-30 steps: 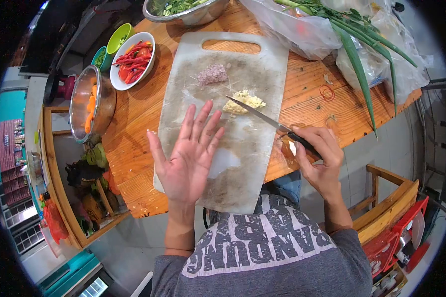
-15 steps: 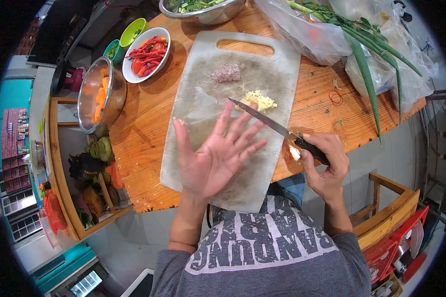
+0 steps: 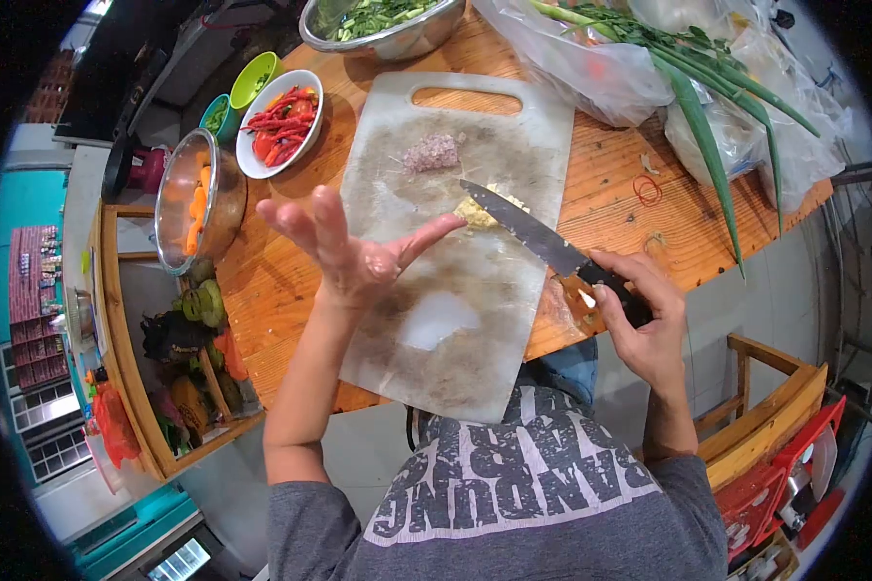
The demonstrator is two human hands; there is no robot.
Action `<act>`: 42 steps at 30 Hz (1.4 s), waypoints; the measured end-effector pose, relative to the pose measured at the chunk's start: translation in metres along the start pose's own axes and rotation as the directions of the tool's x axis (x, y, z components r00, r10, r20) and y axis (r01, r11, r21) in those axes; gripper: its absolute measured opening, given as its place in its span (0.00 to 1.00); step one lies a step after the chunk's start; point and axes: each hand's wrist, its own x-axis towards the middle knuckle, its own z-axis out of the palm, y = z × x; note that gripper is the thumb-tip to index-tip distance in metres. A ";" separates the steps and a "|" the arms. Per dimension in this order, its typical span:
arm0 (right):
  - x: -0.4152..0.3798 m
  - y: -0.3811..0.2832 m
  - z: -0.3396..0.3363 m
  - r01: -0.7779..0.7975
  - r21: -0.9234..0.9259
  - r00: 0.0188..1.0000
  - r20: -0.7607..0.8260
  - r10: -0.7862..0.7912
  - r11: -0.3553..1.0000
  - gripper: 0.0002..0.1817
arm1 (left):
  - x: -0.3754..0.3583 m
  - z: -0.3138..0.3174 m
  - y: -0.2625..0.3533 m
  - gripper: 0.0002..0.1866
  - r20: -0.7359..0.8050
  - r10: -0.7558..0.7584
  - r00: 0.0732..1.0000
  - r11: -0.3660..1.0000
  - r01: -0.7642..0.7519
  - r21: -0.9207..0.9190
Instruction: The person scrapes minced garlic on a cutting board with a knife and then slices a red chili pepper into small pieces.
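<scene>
The garlic (image 3: 479,213) lies on the board (image 3: 436,382) towards its right edge, nearer the far edge than the near one, with the onion (image 3: 430,153) beyond it and to the left, closer to the slotted far edge. The knife (image 3: 538,232) has just rolled to show more of its flecked blade, its tip over the garlic, and the right hand (image 3: 654,324) grips its handle firmly beyond the board's right edge. The left hand (image 3: 354,266) has swung towards the left edge and turned side-on, empty with fingers spread, so it seems to steady neither blade nor garlic
</scene>
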 end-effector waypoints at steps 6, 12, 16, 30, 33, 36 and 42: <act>0.008 -0.011 0.008 0.123 -0.124 0.992 -0.021 -0.126 0.985 0.18 | -0.005 0.016 -0.004 0.74 -0.095 0.139 0.986 0.990 -0.137 0.025; 0.010 -0.007 0.016 0.159 -0.194 0.987 0.000 -0.162 0.968 0.20 | -0.001 0.016 0.005 0.70 -0.086 0.109 0.990 0.994 -0.111 -0.013; 0.008 0.000 0.013 0.116 -0.230 0.993 0.014 -0.116 0.966 0.20 | -0.009 0.021 -0.017 0.72 -0.120 0.258 0.959 0.966 -0.255 0.043; 0.004 -0.009 0.023 0.190 -0.129 0.970 -0.126 -0.207 0.973 0.18 | 0.041 -0.019 0.044 0.51 0.640 -0.515 0.571 0.205 0.807 -0.554; 0.000 -0.007 0.033 0.192 -0.099 0.972 -0.120 -0.203 0.976 0.19 | 0.043 -0.018 0.049 0.50 0.685 -0.506 0.524 0.081 0.820 -0.567; -0.002 -0.006 0.033 0.186 -0.113 0.972 -0.124 -0.199 0.976 0.20 | 0.043 -0.016 0.052 0.50 0.650 -0.504 0.569 0.178 0.805 -0.566; -0.004 -0.008 0.028 0.191 -0.208 0.968 -0.123 -0.219 0.959 0.19 | 0.039 -0.015 0.049 0.52 0.546 -0.477 0.688 0.485 0.725 -0.490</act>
